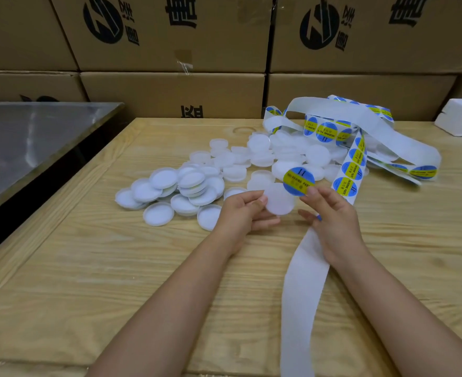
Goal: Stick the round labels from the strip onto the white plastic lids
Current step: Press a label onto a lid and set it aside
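- The left hand (pixel 242 210) holds one white plastic lid (pixel 280 204) by its left rim, the fingertips curled round the edge. The lid is raised off the wooden table (pixel 115 268) with its flat face turned up towards the camera.
- The right hand (pixel 333 216) pinches a peeled round label (pixel 296 180), blue and yellow, at its lower right edge between thumb and forefinger. The other fingers are spread loosely below.
- The label overlaps the lid's upper right rim. Whether any of it has yet been pressed down cannot be told.
- Judgement on the label: thin, limp and tacky on the back. It is likely to curl or stick to itself, so an edge pinch with the least finger contact looks right. Lay one edge first, then smooth across to avoid creases and bubbles.
- Judgement on the lid: light, fairly stiff and smooth, so it may slip or spin under pressure. A rim grip keeps the face free, and support from beneath would steady it while pressing.
- The label strip (pixel 352 164) lies in loose loops at the far right of the table. Its bare backing (pixel 303 281) runs under the right hand towards the near edge. Whether that hand also grips the backing cannot be told.
- The pile of unlabelled lids (pixel 186 186) lies just beyond the hands, within easy reach.
- Surroundings: cardboard cartons (pixel 170 91) are stacked behind, a steel-topped table (pixel 34 137) stands at left and a white foam block (pixel 461 118) sits at far right.
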{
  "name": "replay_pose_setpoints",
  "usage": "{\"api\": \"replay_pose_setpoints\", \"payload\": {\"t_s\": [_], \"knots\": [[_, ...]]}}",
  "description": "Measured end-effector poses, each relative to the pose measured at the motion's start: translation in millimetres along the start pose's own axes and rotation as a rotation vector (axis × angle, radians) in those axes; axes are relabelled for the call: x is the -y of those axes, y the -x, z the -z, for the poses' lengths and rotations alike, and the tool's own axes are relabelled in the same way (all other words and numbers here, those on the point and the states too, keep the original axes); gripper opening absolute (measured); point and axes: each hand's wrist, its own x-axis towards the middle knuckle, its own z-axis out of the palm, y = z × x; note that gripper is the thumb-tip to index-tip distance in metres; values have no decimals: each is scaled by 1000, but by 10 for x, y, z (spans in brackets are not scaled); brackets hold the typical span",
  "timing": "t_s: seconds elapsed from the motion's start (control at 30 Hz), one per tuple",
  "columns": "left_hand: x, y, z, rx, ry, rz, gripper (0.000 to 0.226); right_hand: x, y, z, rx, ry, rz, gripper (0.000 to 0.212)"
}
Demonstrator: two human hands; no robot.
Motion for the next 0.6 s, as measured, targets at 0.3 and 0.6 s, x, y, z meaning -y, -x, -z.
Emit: {"api": "replay_pose_setpoints", "payload": {"t_s": [0.3, 0.6], "knots": [[-4, 29, 13, 88, -29, -38, 18, 17, -38, 56, 143, 47, -160, 14], [-8, 35, 14, 142, -14, -40, 15, -24, -54, 27, 84, 119, -108, 17]]}}
